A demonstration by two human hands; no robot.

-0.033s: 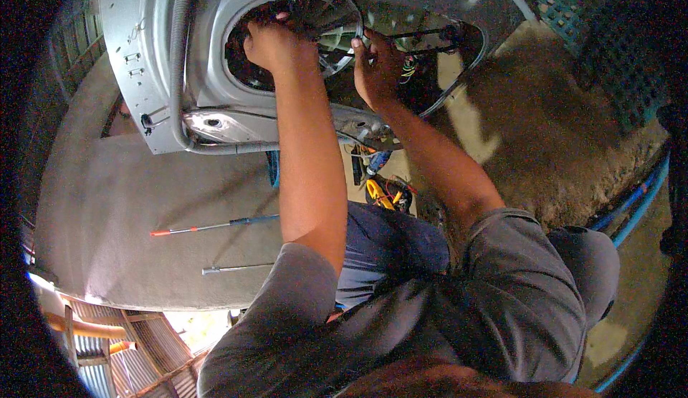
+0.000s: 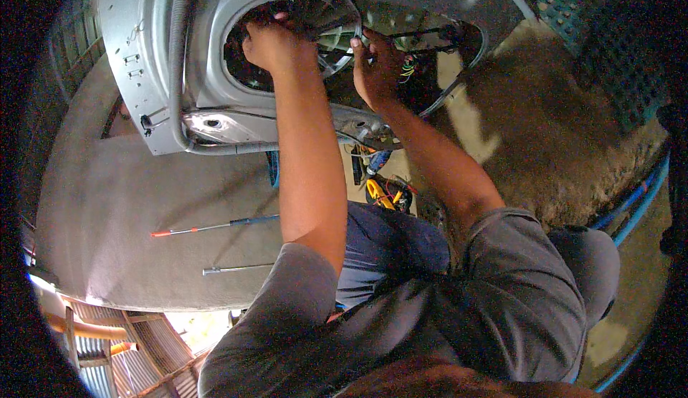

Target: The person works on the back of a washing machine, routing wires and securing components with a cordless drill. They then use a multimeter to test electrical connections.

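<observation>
Silver car door (image 2: 218,32) surrounds the fingers, basically unchanged vs a sec ago. L hand (image 2: 276,45): fingers mostly hidden, can't tell grip. R hand (image 2: 377,74): fingers half-curled by a curved strip (image 2: 357,16), grip unclear tbh. Wires (image 2: 408,68) just right of 'em.

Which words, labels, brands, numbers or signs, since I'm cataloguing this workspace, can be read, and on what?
None can be read.
Silver car door: no legible lettering.
Yellow tool and blue tool: any markings are too small and blurred to read.
</observation>
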